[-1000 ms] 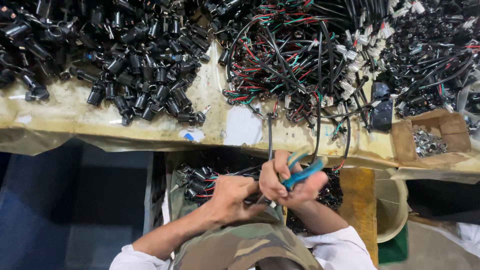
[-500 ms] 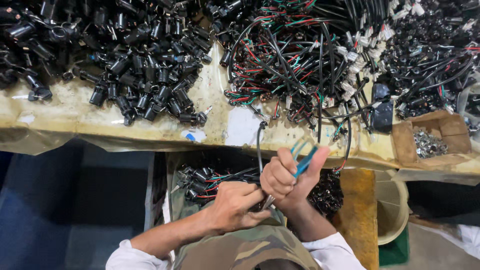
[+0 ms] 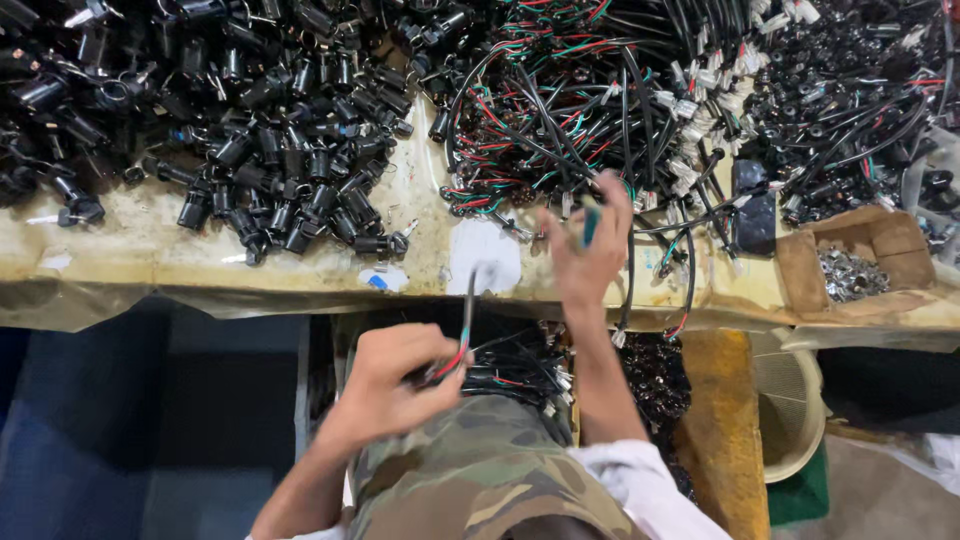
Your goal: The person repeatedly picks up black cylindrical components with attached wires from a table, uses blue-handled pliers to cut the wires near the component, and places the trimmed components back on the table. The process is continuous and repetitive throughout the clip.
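So the left hand (image 3: 395, 385) is down low over the person's camo-clad lap, closed around a black wire lead (image 3: 467, 320) with red and green strands poking out by the thumb. The lead sticks up from the fist toward the edge of the bench (image 3: 150, 255). Just to the right of that hand sits a bundle of more leads (image 3: 520, 370) in the lap area.

The right hand (image 3: 585, 245) is up over the bench, fingers wrapped around a blue-handled tool (image 3: 590, 225); it's blurry, so can't tell exactly what kind. Right above that hand is a big tangle of black, red and green wire harnesses (image 3: 560, 100). Way off to its left is a heap of black cylindrical parts (image 3: 250, 130), and off to its right a small cardboard box of shiny metal bits (image 3: 850, 270).
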